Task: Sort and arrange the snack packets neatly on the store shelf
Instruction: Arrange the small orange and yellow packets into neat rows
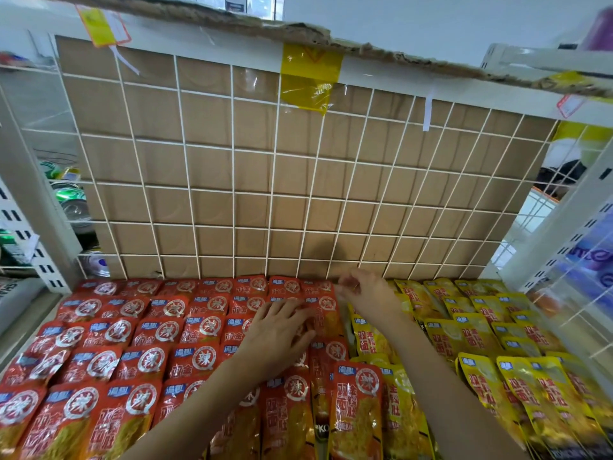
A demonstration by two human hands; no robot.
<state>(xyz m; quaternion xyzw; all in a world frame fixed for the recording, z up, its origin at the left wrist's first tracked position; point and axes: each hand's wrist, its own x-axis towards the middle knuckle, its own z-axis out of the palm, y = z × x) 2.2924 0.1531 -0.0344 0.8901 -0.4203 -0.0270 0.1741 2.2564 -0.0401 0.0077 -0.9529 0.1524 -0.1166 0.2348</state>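
White wire grid [233, 193] over cardboard [205, 171]

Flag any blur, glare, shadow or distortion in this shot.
Head view: fisheye bows the wire grid; the right hand is motion-blurred; foil glare glints on red packets; a soft shadow falls on the cardboard above that hand.

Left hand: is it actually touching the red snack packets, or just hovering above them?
Touching. The head view shows the left hand lying flat with its fingers spread on the red snack packets, with no gap visible beneath it.
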